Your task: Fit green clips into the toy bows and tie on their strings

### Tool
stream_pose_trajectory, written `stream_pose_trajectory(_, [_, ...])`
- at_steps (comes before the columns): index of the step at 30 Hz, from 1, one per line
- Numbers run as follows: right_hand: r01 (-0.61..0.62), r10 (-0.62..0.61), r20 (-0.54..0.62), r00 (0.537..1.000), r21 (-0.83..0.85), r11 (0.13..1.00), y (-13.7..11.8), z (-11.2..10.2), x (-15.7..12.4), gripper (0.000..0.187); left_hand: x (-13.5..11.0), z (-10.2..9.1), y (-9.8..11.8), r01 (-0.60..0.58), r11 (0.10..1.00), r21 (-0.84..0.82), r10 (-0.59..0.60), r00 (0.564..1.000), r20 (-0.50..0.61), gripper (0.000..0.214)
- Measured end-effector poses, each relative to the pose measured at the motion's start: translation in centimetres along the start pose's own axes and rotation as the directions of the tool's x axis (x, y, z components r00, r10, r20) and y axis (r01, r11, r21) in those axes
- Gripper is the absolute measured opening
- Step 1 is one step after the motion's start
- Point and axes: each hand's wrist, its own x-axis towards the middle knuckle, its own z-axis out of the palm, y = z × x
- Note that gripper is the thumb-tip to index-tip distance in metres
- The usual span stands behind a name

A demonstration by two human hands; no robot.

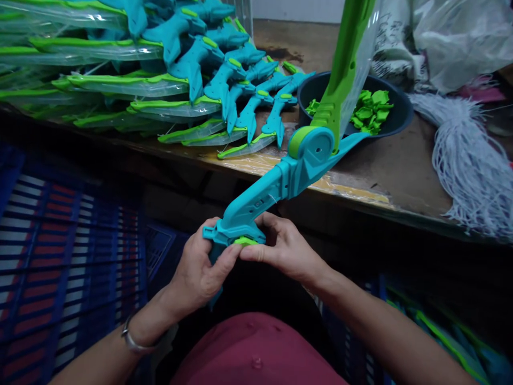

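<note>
A teal plastic toy part (256, 195) with a long green arm (344, 75) slants up from my hands, its upper end standing over the table. My left hand (196, 272) is closed around its lower teal end, the thumb lying along the near side. A small bright green plastic piece (245, 241) sits against the teal body. My right hand (290, 248) pinches at this piece, with the thumb on it and the fingers curled behind the body. Those fingertips are partly hidden.
Many similar teal and green toy parts (192, 64) lie stacked on the table at left. A dark bowl (403, 115) holds green pieces (372, 109). White strings (468, 155) hang over the table edge at right, near plastic bags (452, 43). Blue crates (68, 267) stand below.
</note>
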Motion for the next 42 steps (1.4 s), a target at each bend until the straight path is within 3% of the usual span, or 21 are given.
stream_pose_trajectory(5, [-0.08, 0.081, -0.018, 0.997, 0.041, 0.996, 0.2, -0.3, 0.3, 0.045, 0.8, 0.1, 0.1, 0.262, 0.929, -0.26, -0.223, 0.96, 0.171, 0.031])
stream_pose_trajectory(7, [-0.12, 0.122, -0.029, 0.992, 0.068, 0.99, 0.4, -0.3, 0.4, 0.045, 1.0, 0.1, 0.2, 0.314, 0.905, -0.288, -0.258, 0.941, 0.218, 0.034])
stream_pose_trajectory(19, [-0.195, 0.19, 0.048, 0.981, 0.102, 0.976, 1.6, 0.0, -0.8, 0.042, 0.2, 0.1, -1.2, 0.149, 0.975, -0.168, -0.122, 0.98, 0.16, 0.019])
stream_pose_trajectory(25, [-0.069, 0.065, -0.059, 0.996, -0.081, 0.994, 1.6, 1.0, -1.2, 0.035, 0.0, 0.5, -2.1, 0.083, 0.983, -0.163, -0.066, 0.992, 0.112, 0.017])
stream_pose_trajectory(30, [-0.136, 0.136, -0.007, 0.991, -0.159, 0.978, 2.2, 0.9, -0.6, 0.038, 0.5, 0.7, -2.4, 0.214, 0.956, -0.201, -0.189, 0.972, 0.136, 0.022])
stream_pose_trajectory(32, [-0.039, 0.017, -0.074, 0.997, -0.305, 0.951, 2.7, 0.9, -0.7, 0.039, 0.9, 0.6, -2.4, 0.32, 0.913, -0.254, -0.274, 0.941, 0.2, 0.028])
stream_pose_trajectory(34, [0.139, -0.266, -0.148, 0.952, -0.566, 0.813, 3.1, 1.1, -0.9, 0.041, 1.4, 0.5, -2.5, 0.425, 0.849, -0.314, -0.349, 0.897, 0.271, 0.033])
stream_pose_trajectory(36, [0.258, -0.523, -0.094, 0.847, -0.788, 0.559, 3.4, 1.5, -1.1, 0.038, 1.9, 0.4, -2.6, 0.503, 0.791, -0.349, -0.398, 0.856, 0.33, 0.038])
stream_pose_trajectory(37, [0.292, -0.59, -0.028, 0.807, -0.849, 0.44, 3.4, 1.7, -1.1, 0.035, 2.1, 0.3, -2.7, 0.523, 0.771, -0.363, -0.404, 0.843, 0.355, 0.04])
stream_pose_trajectory(39, [0.34, -0.639, 0.094, 0.763, -0.9, 0.273, 3.2, 2.0, -1.2, 0.032, 2.5, 0.1, -3.0, 0.539, 0.737, -0.408, -0.384, 0.83, 0.405, 0.04])
stream_pose_trajectory(42, [0.358, -0.633, 0.194, 0.749, -0.923, 0.14, 2.7, 2.0, -1.1, 0.033, 2.7, -0.2, -3.3, 0.587, 0.635, -0.502, -0.37, 0.801, 0.47, 0.038])
